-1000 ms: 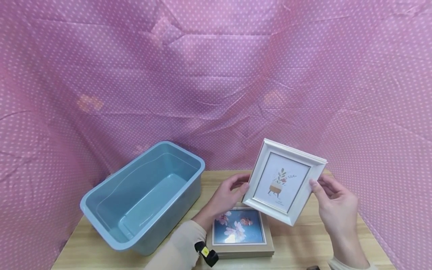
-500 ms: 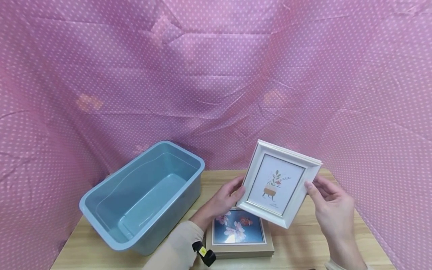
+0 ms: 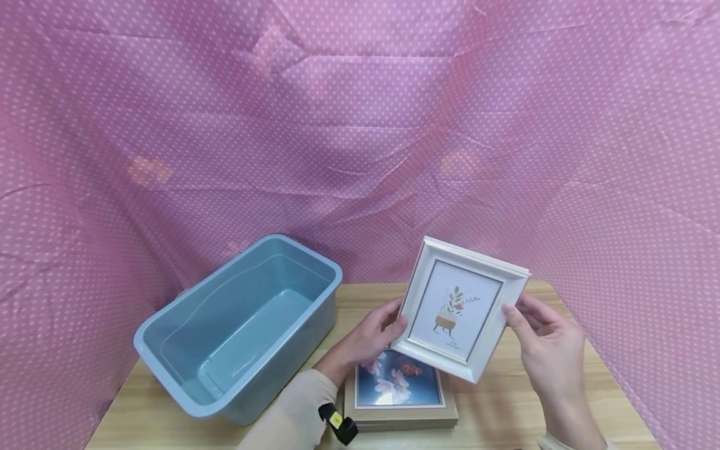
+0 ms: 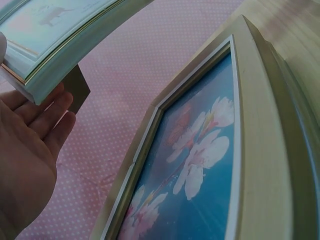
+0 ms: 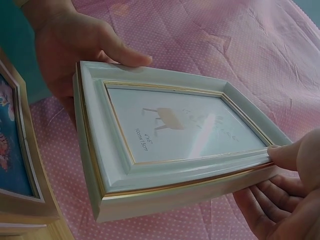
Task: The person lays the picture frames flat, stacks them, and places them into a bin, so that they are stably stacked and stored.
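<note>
The left hand (image 3: 368,334) and right hand (image 3: 554,353) are gripping a white frame (image 3: 455,312) by opposite edges, tilted above the counter (image 3: 495,428), apart from the tan frame (image 3: 396,390). A sleeve (image 3: 298,406) is crossing between that and the blue tub (image 3: 298,344), whose inner floor is showing.

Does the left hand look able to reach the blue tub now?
Probably, once free: the left hand grips the white frame, but nothing visible stands between hand and blue tub.
</note>
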A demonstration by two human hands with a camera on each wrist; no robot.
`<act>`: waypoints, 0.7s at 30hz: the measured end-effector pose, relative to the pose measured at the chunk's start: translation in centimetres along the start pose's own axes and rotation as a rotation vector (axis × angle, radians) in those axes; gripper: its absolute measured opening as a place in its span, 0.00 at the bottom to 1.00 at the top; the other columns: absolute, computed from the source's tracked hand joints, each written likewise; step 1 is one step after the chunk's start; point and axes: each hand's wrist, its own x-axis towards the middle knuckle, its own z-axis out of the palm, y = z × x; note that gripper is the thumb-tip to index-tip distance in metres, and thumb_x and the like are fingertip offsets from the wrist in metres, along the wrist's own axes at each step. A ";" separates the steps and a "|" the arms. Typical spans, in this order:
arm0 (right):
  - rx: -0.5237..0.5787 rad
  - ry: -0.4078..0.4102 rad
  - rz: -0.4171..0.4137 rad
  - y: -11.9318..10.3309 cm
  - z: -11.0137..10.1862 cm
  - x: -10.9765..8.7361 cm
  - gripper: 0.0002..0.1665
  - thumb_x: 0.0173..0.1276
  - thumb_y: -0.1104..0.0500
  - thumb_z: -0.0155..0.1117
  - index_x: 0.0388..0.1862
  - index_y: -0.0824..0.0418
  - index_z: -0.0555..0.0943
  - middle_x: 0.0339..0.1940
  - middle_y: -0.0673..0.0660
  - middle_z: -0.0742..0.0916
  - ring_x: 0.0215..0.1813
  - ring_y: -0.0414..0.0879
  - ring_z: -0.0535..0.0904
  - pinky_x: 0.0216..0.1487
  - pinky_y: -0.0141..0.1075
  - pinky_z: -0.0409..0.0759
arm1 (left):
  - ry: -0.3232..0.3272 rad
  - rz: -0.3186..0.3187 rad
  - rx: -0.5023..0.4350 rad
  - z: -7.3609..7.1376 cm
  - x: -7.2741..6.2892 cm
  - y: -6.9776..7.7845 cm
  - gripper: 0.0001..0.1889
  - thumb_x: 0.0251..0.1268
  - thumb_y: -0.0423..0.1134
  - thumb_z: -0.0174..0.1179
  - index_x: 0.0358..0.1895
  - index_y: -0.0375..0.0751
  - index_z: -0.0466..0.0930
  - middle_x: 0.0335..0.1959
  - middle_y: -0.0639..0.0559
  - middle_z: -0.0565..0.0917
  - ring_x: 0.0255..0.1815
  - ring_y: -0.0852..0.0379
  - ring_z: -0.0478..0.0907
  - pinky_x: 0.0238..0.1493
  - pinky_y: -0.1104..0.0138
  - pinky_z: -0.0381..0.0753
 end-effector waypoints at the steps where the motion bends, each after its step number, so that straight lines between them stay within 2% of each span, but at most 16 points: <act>1: 0.009 0.000 0.004 0.0 0.0 0.0 0.21 0.70 0.74 0.72 0.61 0.75 0.83 0.36 0.36 0.92 0.41 0.30 0.91 0.48 0.21 0.88 | -0.001 -0.001 -0.003 0.0 0.0 0.0 0.37 0.88 0.60 0.43 0.88 0.41 0.54 0.83 0.42 0.70 0.85 0.43 0.66 0.87 0.47 0.63; 8: 0.019 -0.005 0.020 0.2 0.2 -0.1 0.21 0.70 0.73 0.72 0.61 0.76 0.83 0.36 0.36 0.92 0.41 0.30 0.91 0.49 0.21 0.87 | -0.010 -0.001 -0.023 -0.1 -0.4 -0.4 0.38 0.88 0.61 0.44 0.87 0.42 0.55 0.81 0.41 0.73 0.82 0.43 0.70 0.85 0.51 0.67; 14: -0.025 -0.038 0.008 0.5 0.3 -0.3 0.21 0.71 0.72 0.72 0.62 0.74 0.84 0.38 0.32 0.91 0.43 0.28 0.90 0.51 0.21 0.87 | 0.000 0.012 -0.018 -0.2 -0.9 -0.8 0.39 0.87 0.63 0.44 0.88 0.43 0.54 0.83 0.42 0.71 0.84 0.42 0.68 0.88 0.45 0.61; 18: -0.020 -0.054 0.014 0.6 0.5 -0.4 0.21 0.71 0.72 0.72 0.62 0.74 0.83 0.38 0.31 0.91 0.44 0.27 0.90 0.51 0.21 0.87 | -0.018 0.033 -0.067 -0.2 -1.2 -0.9 0.40 0.87 0.61 0.45 0.88 0.42 0.51 0.85 0.40 0.66 0.87 0.40 0.62 0.89 0.41 0.54; 21: 0.014 -0.058 0.022 0.7 0.7 -0.5 0.22 0.71 0.73 0.72 0.62 0.75 0.83 0.38 0.33 0.92 0.43 0.29 0.91 0.51 0.21 0.87 | -0.027 0.026 -0.096 -0.4 -1.4 -1.0 0.40 0.87 0.60 0.45 0.89 0.41 0.49 0.86 0.39 0.64 0.88 0.39 0.59 0.89 0.41 0.54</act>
